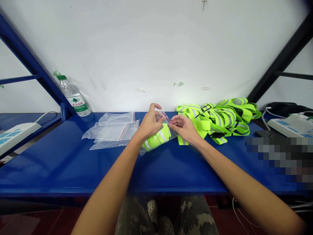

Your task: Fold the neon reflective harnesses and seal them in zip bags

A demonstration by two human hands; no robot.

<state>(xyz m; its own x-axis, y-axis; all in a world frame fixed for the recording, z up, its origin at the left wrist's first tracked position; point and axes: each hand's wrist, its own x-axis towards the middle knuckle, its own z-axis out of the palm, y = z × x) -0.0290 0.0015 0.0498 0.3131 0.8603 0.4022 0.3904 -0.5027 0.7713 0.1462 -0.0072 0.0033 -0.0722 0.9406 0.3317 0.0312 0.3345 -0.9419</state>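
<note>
A clear zip bag point(158, 137) with a red seal strip holds a folded neon-yellow reflective strap and rests on the blue table point(73, 163). My left hand point(150, 124) pinches the bag's top edge on the left. My right hand point(183, 128) pinches the same edge on the right, fingers closed on the seal. A pile of loose neon-yellow reflective straps point(220, 120) lies just right of my right hand. A stack of empty clear zip bags point(113, 130) lies left of my left hand.
A water bottle point(73, 98) stands at the back left by the blue frame post. White power strips sit at far left point(12, 135) and far right point(288, 125). A white wall rises behind the table. My knees show under the front edge.
</note>
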